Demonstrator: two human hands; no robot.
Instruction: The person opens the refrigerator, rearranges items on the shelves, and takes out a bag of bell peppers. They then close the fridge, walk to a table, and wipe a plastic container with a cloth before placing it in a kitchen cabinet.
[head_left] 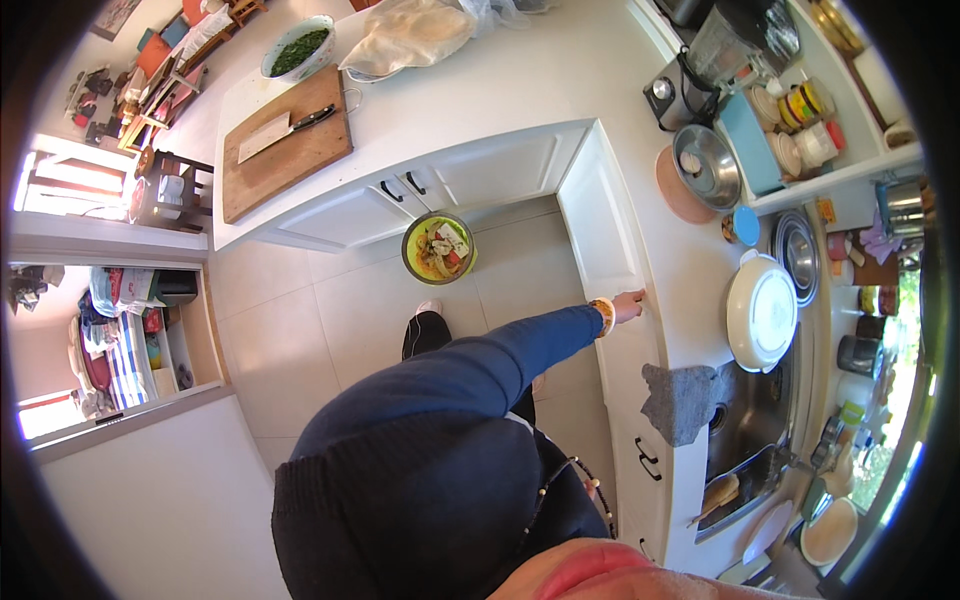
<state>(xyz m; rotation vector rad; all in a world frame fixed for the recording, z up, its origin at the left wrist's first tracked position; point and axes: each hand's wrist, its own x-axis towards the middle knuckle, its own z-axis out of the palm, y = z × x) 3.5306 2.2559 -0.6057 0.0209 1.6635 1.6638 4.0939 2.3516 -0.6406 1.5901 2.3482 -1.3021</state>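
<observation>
My left hand (629, 306), under a blue sleeve with an orange-and-white band at the wrist, reaches across to the edge of the white counter (690, 310) on the right. Its fingers touch the edge, at least one stretched out, and I see nothing held in them. Only a small patch of my right hand (591, 488) shows beside my dark trousers, behind a beaded string (543, 492); its fingers are hidden. Closest to my left hand on the counter are a grey cloth (675, 402) draped over the front edge and a cream lidded pot (762, 312).
A waste bin (411, 262) with food scraps stands on the tiled floor ahead of my foot. The far counter carries a cutting board (240, 195) with a cleaver (266, 138) and a bowl of chopped greens (303, 45). A blender (685, 92), steel bowl (712, 165) and sink (750, 415) line the right.
</observation>
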